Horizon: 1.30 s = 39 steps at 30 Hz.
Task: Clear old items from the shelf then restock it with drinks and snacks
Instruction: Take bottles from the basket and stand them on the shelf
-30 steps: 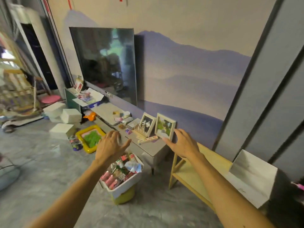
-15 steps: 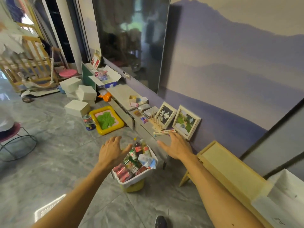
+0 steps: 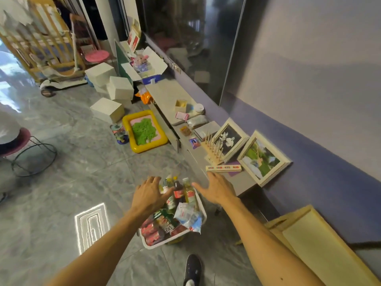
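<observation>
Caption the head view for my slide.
Left hand and right hand, both open, reach toward a white bin of drink bottles and snack packets beside a low cabinet.

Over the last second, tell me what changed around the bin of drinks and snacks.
Both hands dropped toward the white bin: the left hand now hovers over its bottles, the right hand just right of them. Both are open and hold nothing. The bin, its contents and the picture frames on the cabinet stayed put.
</observation>
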Each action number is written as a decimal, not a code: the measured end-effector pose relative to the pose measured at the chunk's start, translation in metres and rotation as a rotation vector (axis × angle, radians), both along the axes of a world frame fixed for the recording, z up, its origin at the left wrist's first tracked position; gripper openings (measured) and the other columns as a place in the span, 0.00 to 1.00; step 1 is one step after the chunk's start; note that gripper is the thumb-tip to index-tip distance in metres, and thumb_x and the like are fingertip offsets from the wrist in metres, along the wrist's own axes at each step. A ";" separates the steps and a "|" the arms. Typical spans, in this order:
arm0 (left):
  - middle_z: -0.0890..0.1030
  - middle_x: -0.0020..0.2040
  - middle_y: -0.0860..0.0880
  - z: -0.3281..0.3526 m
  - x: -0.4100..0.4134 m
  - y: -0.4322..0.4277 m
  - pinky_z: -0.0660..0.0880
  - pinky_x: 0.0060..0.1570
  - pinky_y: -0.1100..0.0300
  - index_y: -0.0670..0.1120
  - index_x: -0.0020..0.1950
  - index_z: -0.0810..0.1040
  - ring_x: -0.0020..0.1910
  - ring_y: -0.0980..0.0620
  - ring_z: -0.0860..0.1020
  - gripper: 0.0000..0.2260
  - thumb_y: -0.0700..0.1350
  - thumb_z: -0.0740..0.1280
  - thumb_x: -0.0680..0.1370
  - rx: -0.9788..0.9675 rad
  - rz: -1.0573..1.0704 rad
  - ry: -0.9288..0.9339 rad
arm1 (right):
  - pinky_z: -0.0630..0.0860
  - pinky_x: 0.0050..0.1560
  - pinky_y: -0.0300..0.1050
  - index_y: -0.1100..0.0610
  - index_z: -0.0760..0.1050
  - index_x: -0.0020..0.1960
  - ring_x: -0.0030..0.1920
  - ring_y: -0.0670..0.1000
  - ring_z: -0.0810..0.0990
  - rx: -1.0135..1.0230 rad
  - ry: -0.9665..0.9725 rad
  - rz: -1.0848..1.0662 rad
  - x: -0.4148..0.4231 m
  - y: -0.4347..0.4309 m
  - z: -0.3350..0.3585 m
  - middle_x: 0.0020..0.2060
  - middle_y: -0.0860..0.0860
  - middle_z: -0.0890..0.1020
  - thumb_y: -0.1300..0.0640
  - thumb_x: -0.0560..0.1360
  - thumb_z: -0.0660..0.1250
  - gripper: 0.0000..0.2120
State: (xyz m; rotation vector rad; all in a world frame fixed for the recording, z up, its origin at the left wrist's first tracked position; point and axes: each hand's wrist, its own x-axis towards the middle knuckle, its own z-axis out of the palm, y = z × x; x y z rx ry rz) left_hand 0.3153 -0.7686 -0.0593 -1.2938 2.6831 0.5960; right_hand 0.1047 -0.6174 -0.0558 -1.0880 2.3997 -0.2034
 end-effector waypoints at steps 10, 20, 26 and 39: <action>0.75 0.74 0.47 -0.163 -0.085 -0.080 0.75 0.67 0.45 0.52 0.77 0.71 0.68 0.43 0.77 0.44 0.81 0.53 0.73 0.194 0.043 -0.153 | 0.72 0.70 0.59 0.56 0.65 0.80 0.74 0.62 0.72 0.183 -0.147 -0.002 -0.054 -0.095 -0.178 0.77 0.58 0.72 0.23 0.76 0.58 0.46; 0.79 0.67 0.46 -0.345 -0.143 -0.130 0.77 0.61 0.45 0.51 0.71 0.74 0.64 0.42 0.78 0.39 0.79 0.57 0.74 0.290 0.054 -0.208 | 0.71 0.69 0.58 0.56 0.69 0.77 0.72 0.60 0.73 0.177 -0.172 -0.137 -0.076 -0.162 -0.376 0.73 0.57 0.74 0.33 0.80 0.63 0.35; 0.85 0.45 0.49 -0.402 -0.156 -0.139 0.81 0.50 0.45 0.53 0.52 0.78 0.45 0.44 0.83 0.28 0.77 0.63 0.73 0.339 0.189 -0.108 | 0.73 0.69 0.53 0.55 0.77 0.68 0.69 0.56 0.75 0.059 -0.136 -0.126 -0.078 -0.174 -0.426 0.67 0.54 0.80 0.41 0.80 0.70 0.24; 0.84 0.35 0.57 -0.361 -0.133 -0.115 0.77 0.33 0.58 0.55 0.39 0.83 0.34 0.59 0.81 0.09 0.52 0.81 0.72 0.529 0.121 0.098 | 0.80 0.49 0.45 0.49 0.75 0.68 0.57 0.50 0.82 -0.186 -0.355 -0.366 -0.053 -0.116 -0.373 0.57 0.49 0.82 0.44 0.82 0.70 0.18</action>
